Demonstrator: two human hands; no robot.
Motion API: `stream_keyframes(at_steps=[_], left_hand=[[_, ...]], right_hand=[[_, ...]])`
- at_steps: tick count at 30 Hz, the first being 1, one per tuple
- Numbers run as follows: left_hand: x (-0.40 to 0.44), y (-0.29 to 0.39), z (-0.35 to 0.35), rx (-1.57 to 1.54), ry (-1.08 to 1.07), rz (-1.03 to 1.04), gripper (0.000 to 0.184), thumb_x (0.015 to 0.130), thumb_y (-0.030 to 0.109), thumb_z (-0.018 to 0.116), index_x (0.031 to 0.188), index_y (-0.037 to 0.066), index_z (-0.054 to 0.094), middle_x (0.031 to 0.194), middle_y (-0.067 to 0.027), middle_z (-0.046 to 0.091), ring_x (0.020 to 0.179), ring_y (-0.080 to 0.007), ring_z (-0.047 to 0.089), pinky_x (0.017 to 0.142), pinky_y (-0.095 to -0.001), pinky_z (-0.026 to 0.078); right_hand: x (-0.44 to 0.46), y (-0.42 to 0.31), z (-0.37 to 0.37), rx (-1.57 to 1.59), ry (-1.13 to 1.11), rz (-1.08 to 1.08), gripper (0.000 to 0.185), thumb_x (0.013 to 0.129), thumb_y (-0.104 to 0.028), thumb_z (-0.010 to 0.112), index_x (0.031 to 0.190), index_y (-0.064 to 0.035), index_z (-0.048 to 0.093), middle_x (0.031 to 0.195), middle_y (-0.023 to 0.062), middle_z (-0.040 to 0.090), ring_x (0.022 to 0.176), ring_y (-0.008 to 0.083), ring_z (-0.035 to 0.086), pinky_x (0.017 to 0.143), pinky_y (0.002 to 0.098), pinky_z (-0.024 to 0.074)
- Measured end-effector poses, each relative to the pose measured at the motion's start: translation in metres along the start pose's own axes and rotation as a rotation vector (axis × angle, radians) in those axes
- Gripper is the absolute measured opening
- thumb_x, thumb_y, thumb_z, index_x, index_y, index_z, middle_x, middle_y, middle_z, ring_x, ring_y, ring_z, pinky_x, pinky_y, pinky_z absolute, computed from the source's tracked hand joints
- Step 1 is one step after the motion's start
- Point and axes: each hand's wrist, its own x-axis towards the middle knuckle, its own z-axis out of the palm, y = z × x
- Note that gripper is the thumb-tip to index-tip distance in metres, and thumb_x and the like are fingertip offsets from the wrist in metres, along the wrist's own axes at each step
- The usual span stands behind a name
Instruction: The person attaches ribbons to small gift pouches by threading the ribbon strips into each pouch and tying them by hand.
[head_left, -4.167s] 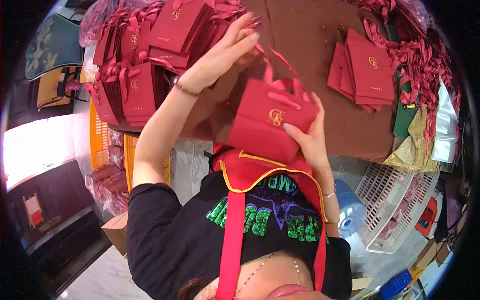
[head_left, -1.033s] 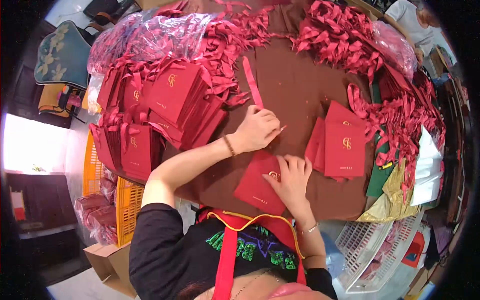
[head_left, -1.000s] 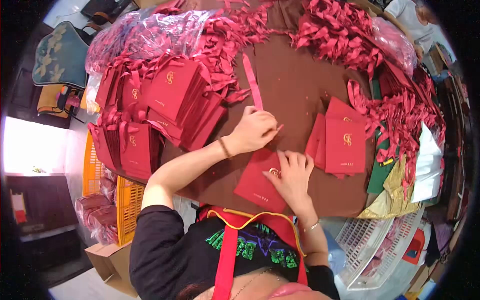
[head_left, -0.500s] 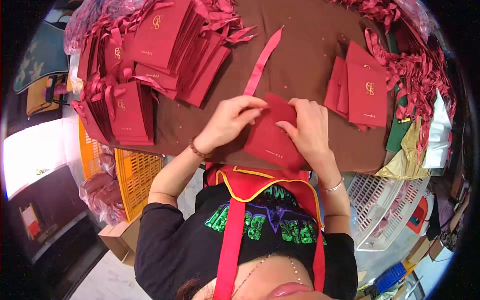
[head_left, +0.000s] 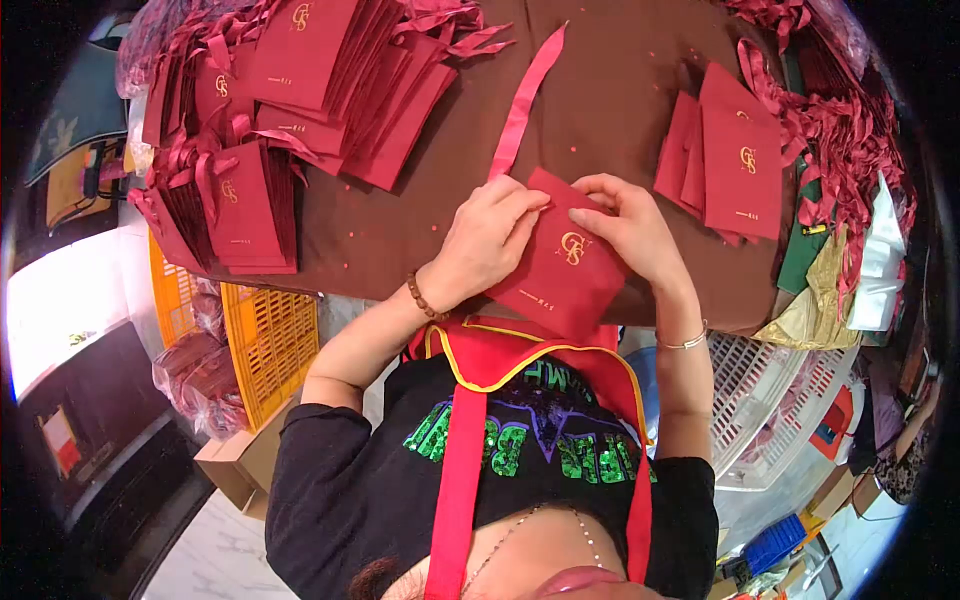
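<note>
Just over the near table edge, a red paper bag (head_left: 565,285) with a gold logo lies tilted between my two hands. My left hand (head_left: 482,245) is closed, thumb and fingers pinching the bag's upper left edge. On the opposite side, my right hand (head_left: 635,232) grips the upper right edge, its thumb on the front. A dark pink ribbon (head_left: 525,105) runs across the cloth, its near end reaching my left hand; whether it is held or tied to the bag is hidden.
Stacked red bags with ribbons (head_left: 310,60) fill the table's left side. A smaller pile of bags (head_left: 740,160) lies right, beside heaped ribbons (head_left: 850,150). Below the edge stand an orange crate (head_left: 270,340) and a white basket (head_left: 760,390).
The bag has turned so its gold logo now shows. My right hand has shifted up to its upper edge, uncovering the front. The view has moved slightly.
</note>
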Motion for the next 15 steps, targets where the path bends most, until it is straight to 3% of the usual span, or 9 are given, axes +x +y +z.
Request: stream_keyframes(at_steps=[5,15], left_hand=[[-0.003,-0.005,0.004,0.084,0.013,0.105,0.012,0.081,0.002,0.062,0.092,-0.001,0.063,0.083,-0.0135,0.06,0.075,-0.0288,0.06,0.067,-0.0333,0.049],[0.007,0.006,0.003,0.076,-0.037,0.014,0.012,0.081,0.007,0.064,0.091,0.001,0.063,0.079,-0.0143,0.061,0.07,-0.0299,0.062,0.062,-0.0351,0.049]], right_hand=[[-0.001,-0.002,0.0,-0.04,0.007,0.01,0.025,0.082,-0.003,0.063,0.105,0.001,0.057,0.089,0.0031,0.064,0.079,0.0058,0.057,0.068,0.0199,0.0471],[-0.004,0.0,-0.002,0.052,-0.044,0.019,0.024,0.083,-0.002,0.06,0.106,0.0013,0.057,0.09,0.0031,0.064,0.08,0.0057,0.058,0.069,0.0199,0.0476]])
